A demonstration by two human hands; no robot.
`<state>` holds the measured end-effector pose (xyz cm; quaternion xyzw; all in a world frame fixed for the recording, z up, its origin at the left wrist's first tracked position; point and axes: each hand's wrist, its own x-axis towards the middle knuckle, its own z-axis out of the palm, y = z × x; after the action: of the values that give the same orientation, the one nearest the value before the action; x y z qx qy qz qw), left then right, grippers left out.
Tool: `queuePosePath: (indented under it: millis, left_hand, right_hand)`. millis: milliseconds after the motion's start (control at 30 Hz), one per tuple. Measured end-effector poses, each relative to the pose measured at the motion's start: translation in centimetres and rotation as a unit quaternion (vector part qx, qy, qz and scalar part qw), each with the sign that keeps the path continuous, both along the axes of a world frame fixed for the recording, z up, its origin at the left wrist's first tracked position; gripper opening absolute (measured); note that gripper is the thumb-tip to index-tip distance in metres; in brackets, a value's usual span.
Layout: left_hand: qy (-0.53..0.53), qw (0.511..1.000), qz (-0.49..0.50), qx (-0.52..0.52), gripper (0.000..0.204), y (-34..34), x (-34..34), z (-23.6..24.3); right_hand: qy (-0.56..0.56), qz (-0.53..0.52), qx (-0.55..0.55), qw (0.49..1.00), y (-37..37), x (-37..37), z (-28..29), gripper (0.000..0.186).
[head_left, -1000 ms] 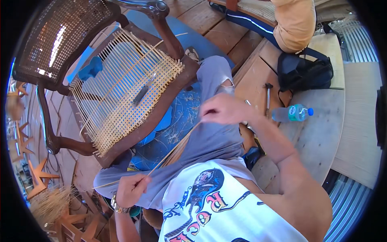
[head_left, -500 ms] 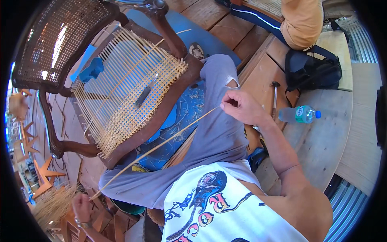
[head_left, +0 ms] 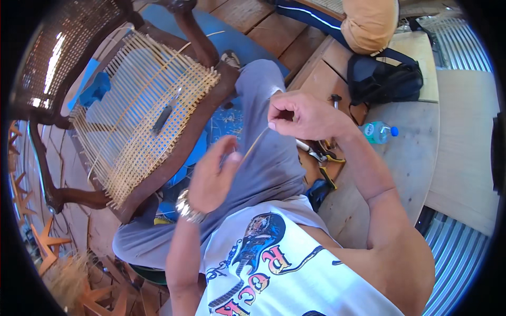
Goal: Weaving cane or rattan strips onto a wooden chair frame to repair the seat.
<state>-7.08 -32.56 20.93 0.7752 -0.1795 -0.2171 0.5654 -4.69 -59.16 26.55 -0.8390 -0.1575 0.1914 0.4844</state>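
Note:
A thin tan cane strand [head_left: 255,145] runs between my hands over my lap. My right hand [head_left: 311,118] pinches its upper end between thumb and fingertips, above my knee. My left hand [head_left: 211,176], slightly blurred and with a metal watch on its wrist, is curled where the strand meets the thumb; the strand beyond is hidden. To the left stands a dark wooden chair [head_left: 163,176] with a partly woven cane seat [head_left: 137,152]. A dark-handled tool [head_left: 162,119] with a thin metal tip and a crumpled blue cloth [head_left: 95,89] lie on the seat.
At the right, a wooden bench [head_left: 392,174] holds a plastic bottle [head_left: 377,132], a black bag [head_left: 387,79], a hammer [head_left: 336,100] and yellow-handled pliers [head_left: 328,174]. Another person's leg [head_left: 369,23] shows at the top. Loose fibres [head_left: 68,279] lie at lower left.
My left hand has come up and right from the strand's far lower end, close to my right hand. The visible strand is much shorter. The view has shifted slightly.

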Motion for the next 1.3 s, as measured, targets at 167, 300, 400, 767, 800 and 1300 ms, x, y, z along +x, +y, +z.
queuePosePath:
  millis: [167, 300, 400, 767, 800, 1300]
  left_hand:
    - [0.153, 0.985, -0.065, -0.047, 0.020, -2.5, -1.1, -0.3]
    - [0.230, 0.972, -0.023, -0.050, 0.018, -0.4, -1.8, -2.6]
    - [0.330, 0.941, 0.037, -0.061, 0.017, 1.9, -2.7, -3.0]
    - [0.318, 0.935, 0.152, -0.037, 0.018, 7.1, -4.3, -4.6]
    - [0.314, 0.935, 0.160, -0.038, 0.018, 7.1, -4.1, -4.5]
    - [0.243, 0.950, 0.174, -0.094, 0.017, 4.5, -2.9, -1.4]
  right_hand:
    - [0.005, -0.154, -0.020, 0.988, -3.5, -1.0, -0.4, 0.011]
    - [0.000, -0.353, -0.194, 0.915, -10.7, -5.9, -9.6, 0.033]
    - [0.057, -0.309, -0.470, 0.825, -13.1, -12.6, -16.2, 0.053]
    - [0.152, -0.229, -0.505, 0.818, -9.8, -22.9, -17.3, 0.106]
    - [0.146, -0.224, -0.503, 0.822, -9.8, -22.5, -16.8, 0.106]
    - [0.357, -0.355, 0.244, 0.829, -6.7, -13.7, -6.0, 0.052]
